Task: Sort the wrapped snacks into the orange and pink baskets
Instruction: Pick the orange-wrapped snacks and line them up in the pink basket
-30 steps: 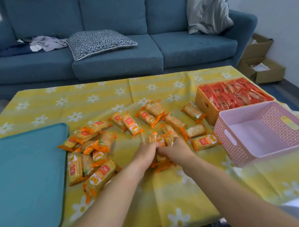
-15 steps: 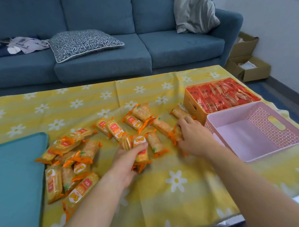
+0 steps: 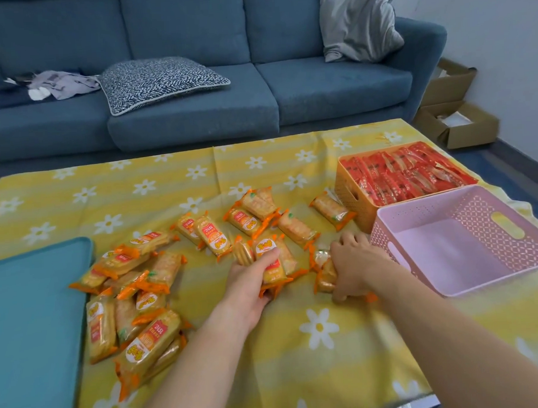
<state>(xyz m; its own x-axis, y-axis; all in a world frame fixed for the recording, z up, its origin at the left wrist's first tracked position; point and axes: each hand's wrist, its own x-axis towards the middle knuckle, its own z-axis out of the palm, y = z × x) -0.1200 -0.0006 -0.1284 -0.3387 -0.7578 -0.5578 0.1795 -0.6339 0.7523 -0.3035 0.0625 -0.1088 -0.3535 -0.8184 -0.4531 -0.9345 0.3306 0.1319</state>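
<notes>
Several orange-and-yellow wrapped snacks (image 3: 133,305) lie scattered over the yellow flowered tablecloth. My left hand (image 3: 249,281) grips a bundle of these snacks (image 3: 270,256) at the table's middle. My right hand (image 3: 353,261) is closed on more yellow snacks (image 3: 324,269) just left of the pink basket (image 3: 422,209), which holds nothing. Behind it the orange basket (image 3: 350,185) is filled with red wrapped snacks (image 3: 408,173).
A teal tray (image 3: 29,322) covers the table's left side. The yellow tablecloth (image 3: 299,356) spans the table. A blue sofa (image 3: 196,114) with cushions stands behind. Cardboard boxes (image 3: 455,121) sit on the floor at the right.
My hands have separated from one shared pile. The left keeps its bundle at the middle; the right reached toward the baskets and now closes on snacks beside the pink basket.
</notes>
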